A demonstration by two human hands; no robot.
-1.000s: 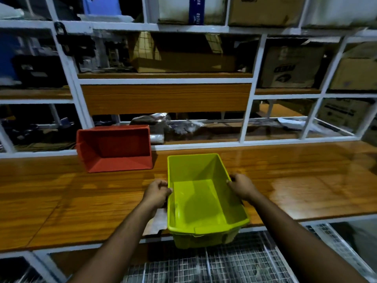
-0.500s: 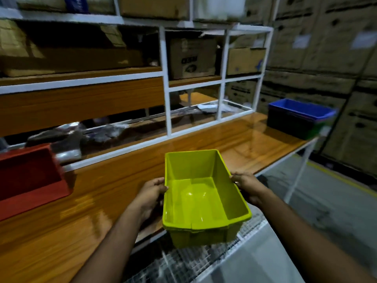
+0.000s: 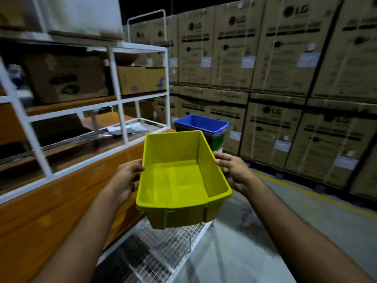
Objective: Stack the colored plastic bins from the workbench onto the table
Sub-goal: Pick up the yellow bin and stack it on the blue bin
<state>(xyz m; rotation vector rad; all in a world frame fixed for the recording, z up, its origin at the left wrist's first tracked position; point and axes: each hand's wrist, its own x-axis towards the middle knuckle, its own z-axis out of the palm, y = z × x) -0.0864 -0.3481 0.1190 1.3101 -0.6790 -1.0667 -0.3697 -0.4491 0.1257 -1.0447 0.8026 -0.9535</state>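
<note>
Since half a second before, we had swung right along the workbench (image 3: 51, 211), so the red bin dropped out of sight and the stack of bins (image 3: 201, 129) at the far end drew closer. We held the yellow-green bin (image 3: 179, 180) in the air past the workbench's front edge, above a white wire-mesh shelf (image 3: 163, 248). It was a smooth, glossy plastic tub, rectangular with tapered walls and a rolled rim. Our left hand (image 3: 125, 180) clasped its left long wall, fingers curled around the rim; our right hand (image 3: 234, 172) gripped the right wall the same way. The stack had a blue bin on top, nested over pink, purple and dark green ones. Behind stood a wall of brown cardboard cartons (image 3: 285, 78). The benchtop looked like polished orange wood grain.
</note>
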